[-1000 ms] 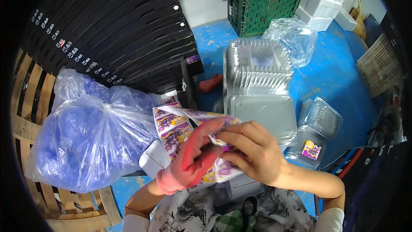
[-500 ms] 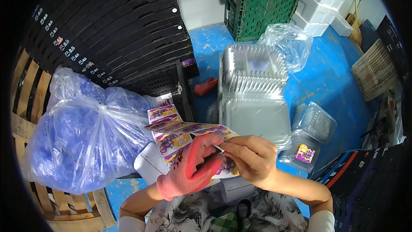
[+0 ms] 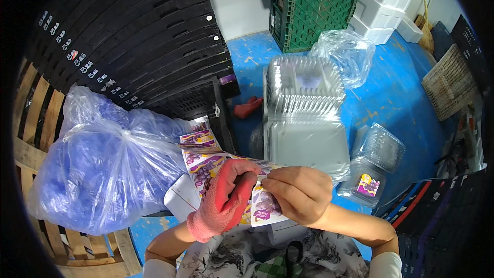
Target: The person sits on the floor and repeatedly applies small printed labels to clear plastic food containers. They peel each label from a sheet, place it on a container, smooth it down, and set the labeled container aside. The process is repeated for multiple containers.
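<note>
My left hand (image 3: 224, 201) wears a red and pink glove and is closed around a long strip of printed labels (image 3: 204, 169) with grape pictures in purple and yellow. The strip runs back from the glove toward the black crate. Its near end hangs between my hands, printed face up. My bare right hand (image 3: 301, 193) pinches the upper edge of that end with thumb and fingertips. Whether a single label is lifted off there is hidden by the fingers. Just beyond my right hand stands a stack of clear plastic clamshell boxes (image 3: 307, 141).
An open clamshell (image 3: 355, 190) with a grape label lies to the right on the blue floor. At left, a bag of bluish-purple plastic (image 3: 103, 175) rests by a wooden pallet (image 3: 31, 149). Black crates (image 3: 149, 36), a green crate (image 3: 319, 10) and a red glove (image 3: 248, 108) are farther off.
The strip's near end has dropped and turned flatter, showing more of its grape print between my hands. My left hand has drawn slightly left, and my right fingers still pinch the edge.
</note>
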Motion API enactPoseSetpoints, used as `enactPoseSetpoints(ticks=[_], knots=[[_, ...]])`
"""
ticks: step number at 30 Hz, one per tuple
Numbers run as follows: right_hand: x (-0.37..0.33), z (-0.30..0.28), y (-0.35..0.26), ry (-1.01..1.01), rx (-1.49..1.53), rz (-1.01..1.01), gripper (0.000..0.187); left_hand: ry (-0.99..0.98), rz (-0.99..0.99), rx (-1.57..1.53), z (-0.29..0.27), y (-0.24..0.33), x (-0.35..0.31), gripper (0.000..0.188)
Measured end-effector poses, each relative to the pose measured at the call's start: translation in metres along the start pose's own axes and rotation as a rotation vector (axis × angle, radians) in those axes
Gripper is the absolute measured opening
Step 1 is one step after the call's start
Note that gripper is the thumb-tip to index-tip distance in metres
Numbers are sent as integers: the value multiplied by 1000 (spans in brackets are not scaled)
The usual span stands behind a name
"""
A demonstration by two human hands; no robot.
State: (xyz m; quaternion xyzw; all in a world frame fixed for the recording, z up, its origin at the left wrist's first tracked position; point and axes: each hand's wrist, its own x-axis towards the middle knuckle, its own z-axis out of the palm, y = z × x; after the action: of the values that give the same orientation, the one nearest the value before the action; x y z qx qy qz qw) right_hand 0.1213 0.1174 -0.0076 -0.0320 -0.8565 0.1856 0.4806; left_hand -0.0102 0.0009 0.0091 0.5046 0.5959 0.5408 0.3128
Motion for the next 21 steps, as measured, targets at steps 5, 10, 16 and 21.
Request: enactPoseSetpoints(ticks=[5, 10, 16, 21], knots=[[-1, 1, 2, -24, -38, -55, 25, 24, -49, -29, -1, -1, 0, 17], [0, 0, 4, -61, -8, -62, 25, 75, -110, -19, 1, 0, 3, 14], [-1, 6, 3, -33, 62, 38, 32, 104, -43, 12, 3, -4, 3, 13], [-4, 6, 5, -32, 28, -1, 34, 124, -116, -38, 3, -3, 2, 13]])
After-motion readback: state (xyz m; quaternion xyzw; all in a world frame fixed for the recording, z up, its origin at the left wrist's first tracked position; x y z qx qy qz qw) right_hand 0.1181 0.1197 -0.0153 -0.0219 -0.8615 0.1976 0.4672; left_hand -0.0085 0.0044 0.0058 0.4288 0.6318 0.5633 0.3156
